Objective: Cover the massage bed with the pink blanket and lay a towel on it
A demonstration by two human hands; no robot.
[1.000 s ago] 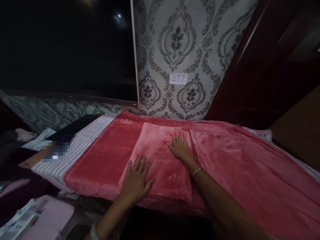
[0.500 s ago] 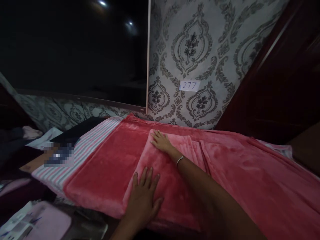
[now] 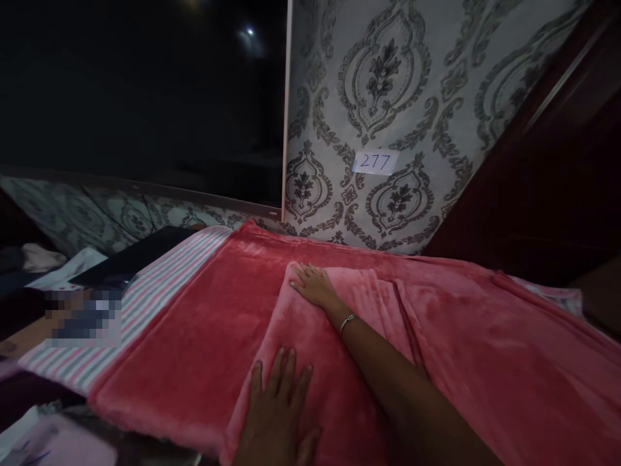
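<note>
A folded pink fleece cloth (image 3: 317, 336) lies on top of a larger red-pink fleece blanket (image 3: 204, 336) spread over a raised surface. My left hand (image 3: 276, 414) rests flat on the near left part of the folded cloth, fingers spread and open. My right hand (image 3: 314, 285) reaches across to the cloth's far left corner and lies flat on it, fingers stretched out; a thin bracelet (image 3: 347, 321) circles that wrist. Neither hand holds anything.
A striped sheet (image 3: 145, 294) shows under the blanket at the left. Patterned wallpaper (image 3: 383, 97) with a small label reading 277 (image 3: 374, 162) stands behind. A dark panel (image 3: 140, 97) fills the upper left. Loose clothes and papers (image 3: 39, 265) lie at the far left.
My right hand slid from the cloth's far middle to its far left corner. My left hand stayed flat on the near part. The view tilted, so the hands sit lower in frame.
</note>
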